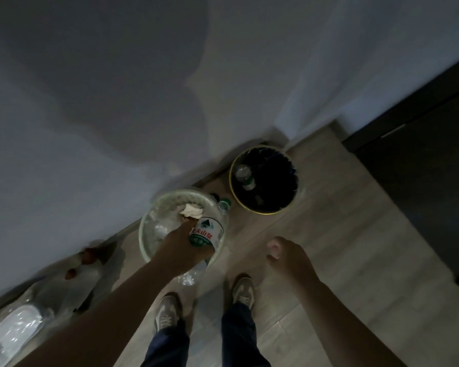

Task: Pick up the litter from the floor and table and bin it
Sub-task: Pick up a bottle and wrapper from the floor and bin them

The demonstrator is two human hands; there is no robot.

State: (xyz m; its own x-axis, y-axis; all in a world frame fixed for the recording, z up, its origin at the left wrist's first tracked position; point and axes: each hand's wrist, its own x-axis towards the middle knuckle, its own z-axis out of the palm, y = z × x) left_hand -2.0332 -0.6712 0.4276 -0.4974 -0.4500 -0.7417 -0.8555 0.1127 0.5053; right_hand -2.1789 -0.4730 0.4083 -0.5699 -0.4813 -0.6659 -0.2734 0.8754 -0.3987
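Head view: left hand [182,243] grips bottle [210,232] and tissue [192,210] over pale bin [141,231], seemingly to drop them. Right hand [288,254] hangs loose, empty.

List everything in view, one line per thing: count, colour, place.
water bottle: one, clear with a green cap, held over the pale bin
crumpled tissue: one, off-white, at the left hand's fingertips
pale bin: one, pale green with a clear liner, on the floor by the wall
black bin: one, black with a yellow rim, right of the pale bin
binned bottle: one, clear, inside the black bin
plastic bags: count unclear, clear, along the wall at left
floor: pale wood
wall: white
shoes: two, grey, on the floor
left hand: grips the water bottle
right hand: empty, loosely curled, above the floor
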